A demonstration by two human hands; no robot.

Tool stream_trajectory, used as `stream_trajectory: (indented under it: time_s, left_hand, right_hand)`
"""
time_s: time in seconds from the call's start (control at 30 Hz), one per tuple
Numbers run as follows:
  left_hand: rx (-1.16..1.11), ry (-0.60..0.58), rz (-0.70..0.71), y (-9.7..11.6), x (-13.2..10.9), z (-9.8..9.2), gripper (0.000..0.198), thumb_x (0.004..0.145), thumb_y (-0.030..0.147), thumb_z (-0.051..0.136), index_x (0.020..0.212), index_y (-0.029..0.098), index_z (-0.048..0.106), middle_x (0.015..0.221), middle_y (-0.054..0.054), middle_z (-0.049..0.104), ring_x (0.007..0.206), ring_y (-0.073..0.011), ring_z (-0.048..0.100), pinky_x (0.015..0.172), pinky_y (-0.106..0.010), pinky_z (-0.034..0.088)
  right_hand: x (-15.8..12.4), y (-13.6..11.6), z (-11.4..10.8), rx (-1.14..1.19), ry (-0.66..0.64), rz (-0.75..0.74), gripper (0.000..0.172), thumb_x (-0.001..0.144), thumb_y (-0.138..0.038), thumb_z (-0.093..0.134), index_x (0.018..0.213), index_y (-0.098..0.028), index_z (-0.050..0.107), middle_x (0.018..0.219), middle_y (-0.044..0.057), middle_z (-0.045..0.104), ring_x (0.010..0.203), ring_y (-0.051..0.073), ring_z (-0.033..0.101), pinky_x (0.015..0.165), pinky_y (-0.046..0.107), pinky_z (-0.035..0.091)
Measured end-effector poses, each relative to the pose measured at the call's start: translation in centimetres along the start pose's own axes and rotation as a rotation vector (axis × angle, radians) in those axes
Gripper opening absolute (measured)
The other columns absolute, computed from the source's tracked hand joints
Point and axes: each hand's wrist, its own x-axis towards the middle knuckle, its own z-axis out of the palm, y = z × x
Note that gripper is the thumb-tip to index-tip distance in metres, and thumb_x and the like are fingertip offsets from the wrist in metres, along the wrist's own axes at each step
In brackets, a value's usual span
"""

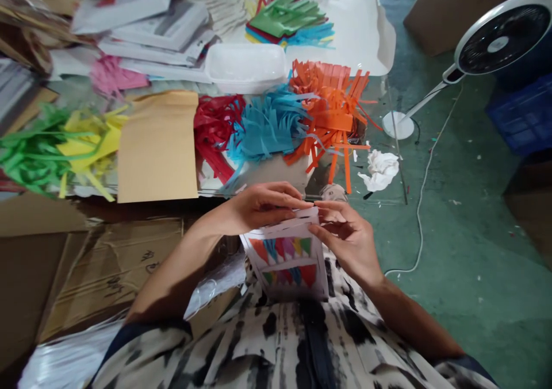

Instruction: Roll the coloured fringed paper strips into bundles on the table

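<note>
Low in the centre of the frame we hold a white packet printed with coloured pennants (287, 262) over our lap, our left hand (263, 205) pinching its top edge and our right hand (347, 237) gripping its upper right corner. Whether its top is closed we cannot tell. Above it, loose heaps of orange fringe (332, 107), blue fringe (271, 122) and red fringe (213, 124) cover the table (388, 44), so we judge that much remains unpacked.
</note>
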Motion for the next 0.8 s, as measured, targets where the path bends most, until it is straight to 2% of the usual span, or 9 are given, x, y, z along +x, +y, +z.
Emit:
stream_trajectory:
  time_s: [0.13, 0.33, 0.5, 0.7, 0.8]
  left_hand:
    - [-0.053, -0.034, -0.033, -0.4, 0.2, -0.5, 0.030, 0.091, 0.032, 0.077, 0.121, 0.033, 0.082, 0.110, -0.013, 0.079, 0.094, -0.0241, 0.076, 0.077, -0.030, 0.061]
    - [-0.143, -0.037, -0.117, -0.4, 0.7, -0.6, 0.031, 0.080, 0.033, 0.088, 0.111, 0.030, 0.086, 0.101, -0.014, 0.080, 0.081, -0.0234, 0.077, 0.065, -0.028, 0.058]
    - [-0.109, -0.101, -0.083, -0.1, 1.2, -1.1, 0.033, 0.084, 0.031, 0.083, 0.117, 0.032, 0.083, 0.105, -0.013, 0.080, 0.088, -0.0257, 0.078, 0.071, -0.031, 0.060]
    - [-0.085, -0.107, -0.064, 0.8, 1.4, -1.8, 0.031, 0.075, 0.023, 0.090, 0.104, 0.031, 0.087, 0.101, -0.013, 0.080, 0.078, -0.0228, 0.077, 0.061, -0.026, 0.058]
    - [-0.056, -0.123, -0.004, 0.8, 1.2, -1.8, 0.027, 0.082, 0.021, 0.085, 0.107, 0.030, 0.087, 0.105, -0.012, 0.080, 0.085, -0.0198, 0.077, 0.063, -0.021, 0.058]
  right_hand:
    - [0.2, 0.2, -0.1, 0.008, -0.005, -0.027, 0.041, 0.085, -0.040, 0.085, 0.123, -0.030, 0.076, 0.114, 0.005, 0.081, 0.099, 0.023, 0.078, 0.086, 0.038, 0.068]
    - [0.0, 0.4, -0.1, -0.017, 0.034, -0.048, 0.041, 0.084, -0.036, 0.086, 0.124, -0.034, 0.078, 0.114, 0.002, 0.082, 0.098, 0.020, 0.078, 0.084, 0.033, 0.068]
    - [0.0, 0.2, -0.1, -0.040, 0.032, -0.052, 0.042, 0.085, -0.036, 0.085, 0.126, -0.033, 0.077, 0.115, 0.003, 0.081, 0.099, 0.021, 0.078, 0.084, 0.034, 0.069]
    - [0.3, 0.1, 0.0, -0.007, -0.003, -0.059, 0.040, 0.085, -0.032, 0.086, 0.124, -0.037, 0.076, 0.114, 0.000, 0.081, 0.094, 0.017, 0.079, 0.083, 0.030, 0.068]
    - [0.4, 0.2, 0.0, 0.002, -0.008, -0.071, 0.038, 0.085, -0.030, 0.086, 0.121, -0.037, 0.076, 0.112, -0.001, 0.081, 0.093, 0.016, 0.078, 0.082, 0.028, 0.067]
